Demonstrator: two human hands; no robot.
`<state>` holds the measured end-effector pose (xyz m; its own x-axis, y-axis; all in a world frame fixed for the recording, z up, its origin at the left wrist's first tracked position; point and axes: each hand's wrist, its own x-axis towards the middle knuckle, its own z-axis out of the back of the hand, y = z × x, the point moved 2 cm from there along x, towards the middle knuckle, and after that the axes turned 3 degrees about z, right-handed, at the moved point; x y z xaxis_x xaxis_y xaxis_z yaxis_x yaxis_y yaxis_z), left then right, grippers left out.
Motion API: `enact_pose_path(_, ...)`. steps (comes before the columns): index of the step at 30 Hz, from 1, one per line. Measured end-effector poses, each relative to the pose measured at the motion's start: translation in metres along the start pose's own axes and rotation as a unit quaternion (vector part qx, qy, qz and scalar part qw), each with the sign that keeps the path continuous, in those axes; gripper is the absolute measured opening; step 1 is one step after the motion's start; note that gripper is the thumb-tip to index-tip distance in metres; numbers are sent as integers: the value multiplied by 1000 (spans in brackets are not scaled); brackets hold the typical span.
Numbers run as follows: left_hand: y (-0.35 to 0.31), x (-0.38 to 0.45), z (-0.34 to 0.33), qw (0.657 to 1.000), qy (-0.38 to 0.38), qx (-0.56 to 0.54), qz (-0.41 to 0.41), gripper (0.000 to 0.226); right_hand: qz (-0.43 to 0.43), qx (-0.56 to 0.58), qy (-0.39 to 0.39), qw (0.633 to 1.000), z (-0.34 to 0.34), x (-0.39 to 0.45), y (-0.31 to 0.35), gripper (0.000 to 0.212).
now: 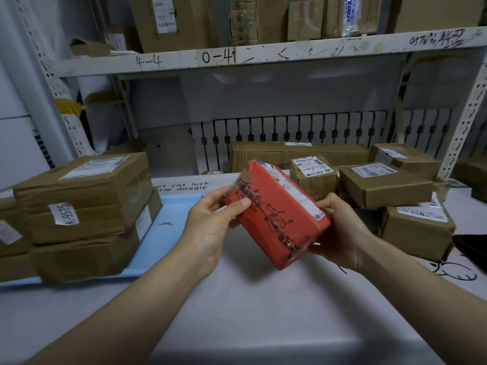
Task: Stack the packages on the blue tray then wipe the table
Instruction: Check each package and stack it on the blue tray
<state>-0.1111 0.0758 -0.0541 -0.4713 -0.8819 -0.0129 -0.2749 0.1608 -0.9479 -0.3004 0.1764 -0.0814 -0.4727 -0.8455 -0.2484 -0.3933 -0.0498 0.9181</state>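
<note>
Fingers (241, 204) of both hands clasp the tilted red package (276, 217).

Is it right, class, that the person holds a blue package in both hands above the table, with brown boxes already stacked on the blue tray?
Not quite: the head view shows the package is red, held by the left hand and right hand. The rest stands.

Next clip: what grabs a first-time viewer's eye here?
The red package, tilted and held above the table at centre by the left hand and right hand. Next, the stack of brown boxes on the blue tray at left, then the loose cartons at right.
</note>
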Motion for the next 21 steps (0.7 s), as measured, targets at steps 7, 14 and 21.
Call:
enact_pose_path(7, -1, -2, 1, 1000, -20, -2, 6, 57, 25, -11, -23, 999, 2, -3, 2, 30)
enact_pose_path(14, 8, -3, 3, 994, -37, 84, 66, 35, 39, -23, -23, 999, -3, -7, 1, 25)
enact_pose_path(21, 3, -9, -7, 984, 15, 157, 77, 52, 47, -32, -28, 998, -5, -10, 1, 22)
